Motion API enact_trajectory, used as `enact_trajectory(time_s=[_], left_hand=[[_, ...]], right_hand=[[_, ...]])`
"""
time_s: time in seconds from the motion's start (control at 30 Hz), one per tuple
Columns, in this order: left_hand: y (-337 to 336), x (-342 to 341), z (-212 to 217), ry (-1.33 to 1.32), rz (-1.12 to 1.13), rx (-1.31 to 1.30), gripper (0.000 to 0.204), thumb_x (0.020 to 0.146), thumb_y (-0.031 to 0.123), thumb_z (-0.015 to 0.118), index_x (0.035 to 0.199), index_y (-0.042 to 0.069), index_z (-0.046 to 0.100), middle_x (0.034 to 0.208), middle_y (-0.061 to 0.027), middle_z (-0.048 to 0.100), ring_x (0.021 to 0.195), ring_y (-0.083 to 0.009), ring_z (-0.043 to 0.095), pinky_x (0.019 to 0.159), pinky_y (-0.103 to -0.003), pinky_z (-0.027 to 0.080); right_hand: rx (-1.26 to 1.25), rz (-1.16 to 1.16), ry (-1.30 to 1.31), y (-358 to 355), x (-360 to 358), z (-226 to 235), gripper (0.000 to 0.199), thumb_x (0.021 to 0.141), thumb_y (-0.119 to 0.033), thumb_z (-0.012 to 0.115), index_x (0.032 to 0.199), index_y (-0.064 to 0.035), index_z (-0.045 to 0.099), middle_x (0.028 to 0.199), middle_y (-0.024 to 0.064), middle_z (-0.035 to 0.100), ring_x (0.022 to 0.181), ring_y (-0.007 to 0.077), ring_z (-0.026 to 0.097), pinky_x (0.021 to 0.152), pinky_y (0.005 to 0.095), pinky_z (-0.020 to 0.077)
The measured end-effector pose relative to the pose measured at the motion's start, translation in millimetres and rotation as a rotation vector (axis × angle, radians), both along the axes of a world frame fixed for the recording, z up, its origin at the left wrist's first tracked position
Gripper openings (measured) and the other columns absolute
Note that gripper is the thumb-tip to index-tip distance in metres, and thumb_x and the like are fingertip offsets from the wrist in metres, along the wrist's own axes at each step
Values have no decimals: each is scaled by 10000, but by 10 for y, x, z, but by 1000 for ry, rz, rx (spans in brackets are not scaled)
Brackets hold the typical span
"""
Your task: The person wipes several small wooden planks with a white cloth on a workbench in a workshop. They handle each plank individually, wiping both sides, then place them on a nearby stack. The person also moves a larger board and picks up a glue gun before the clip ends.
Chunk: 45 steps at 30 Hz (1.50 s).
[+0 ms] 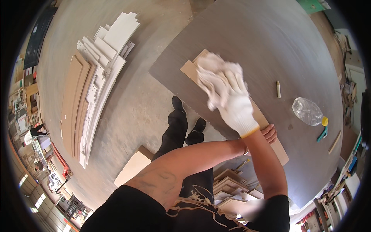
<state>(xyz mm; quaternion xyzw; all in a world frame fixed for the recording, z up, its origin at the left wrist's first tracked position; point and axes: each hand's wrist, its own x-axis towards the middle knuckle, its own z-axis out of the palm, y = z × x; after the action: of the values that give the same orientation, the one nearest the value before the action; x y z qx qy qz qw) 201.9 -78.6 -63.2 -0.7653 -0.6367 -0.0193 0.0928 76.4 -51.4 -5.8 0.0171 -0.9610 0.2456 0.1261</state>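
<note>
A white rag is gripped by the gloved right hand and pressed onto a wooden strip, which is steadied on the counter by the bare left hand, fingers closed on its edge.

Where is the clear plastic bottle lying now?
In the head view, the clear plastic bottle lies on its side on the grey table, to the person's right, beyond the long wooden strip and near a teal tool.
</note>
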Motion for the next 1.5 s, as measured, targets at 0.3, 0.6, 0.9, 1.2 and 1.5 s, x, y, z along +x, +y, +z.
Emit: enact_trajectory(time_s=[0.3,0.6,0.9,1.2,1.5], left_hand=[[7,-90,90,-212,-28,5,710,958,364,593,1547,-1,440,1557,-176,485,1461,-362,442,1264,-665,258],[29,-5,-11,-98,22,91,655,979,348,568,1541,26,474,1539,-187,504,1432,-368,473,1230,-670,303],[12,-37,-5,-58,10,94,677,969,349,585,1539,2,469,1508,-193,519,1421,-385,473,1222,-674,306],[199,248,-198,-831,166,210,356,970,284,605,1222,33,583,1225,-105,582,1167,-248,559,1106,-411,424],[58,18,-8,-34,43,93,709,932,374,651,1511,2,480,1487,-177,511,1391,-363,487,1221,-668,325]], right_hand=[[106,35,-289,-220,-403,634,608,819,-144,724,1419,-145,626,1369,133,626,1317,337,526,1149,425,415],[-24,52,-169,-305,-557,218,526,864,-179,707,1371,-56,641,1420,161,613,1384,425,495,1207,477,365],[-12,-78,8,-372,-854,-140,402,879,-178,695,1256,-47,641,1408,212,601,1276,403,559,1064,486,480],[-1091,-372,-334,385,-145,-124,238,1014,-248,604,1155,-63,655,1160,80,662,1096,252,664,986,390,529],[-86,201,-123,-420,-603,175,461,768,-133,712,1222,-55,699,1365,140,638,1322,395,524,1121,508,429]])
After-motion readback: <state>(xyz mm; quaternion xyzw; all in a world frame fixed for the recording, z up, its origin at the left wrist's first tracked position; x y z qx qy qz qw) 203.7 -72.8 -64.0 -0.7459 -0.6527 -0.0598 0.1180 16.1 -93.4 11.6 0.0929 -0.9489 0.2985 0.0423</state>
